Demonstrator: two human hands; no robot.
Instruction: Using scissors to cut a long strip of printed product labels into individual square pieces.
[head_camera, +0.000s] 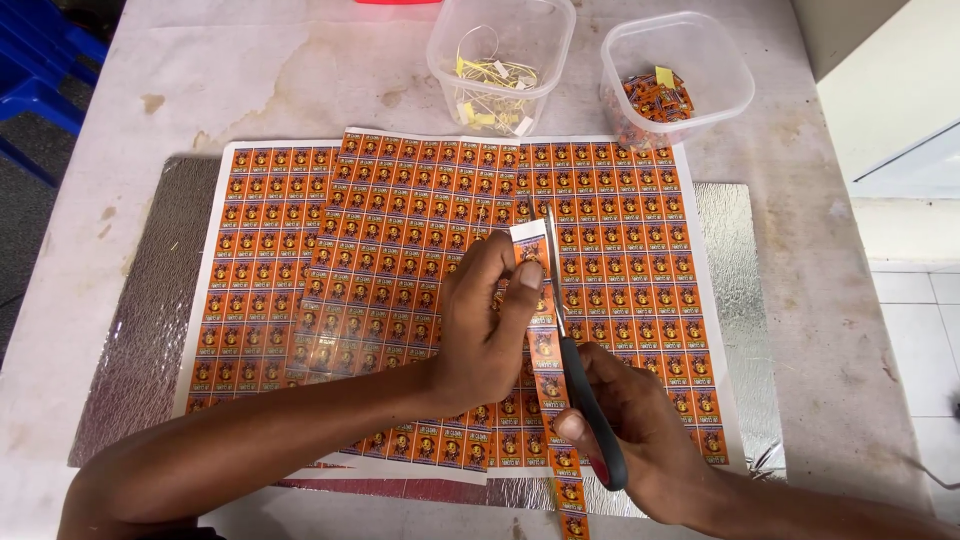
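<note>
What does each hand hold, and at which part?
Left hand pinches the label strip near its top end. Right hand holds the scissors by the dark handles.

A pale, stained table (250, 80) fills the frame under even daylight. Upper left, blue chair legs (45, 70) stand on a dark grey floor (20, 215). Upper right, a cream wall (890, 100); below it, at the right edge, white floor tiles (925, 330).

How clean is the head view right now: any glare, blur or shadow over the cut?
Head view: even daylight, soft shadows under both hands; left hand and scissors sharp, no motion blur; foil mat gives mild sheen, label sheets show faint gloss; prints too small to read; slight wide-angle bend at table edges.
</note>
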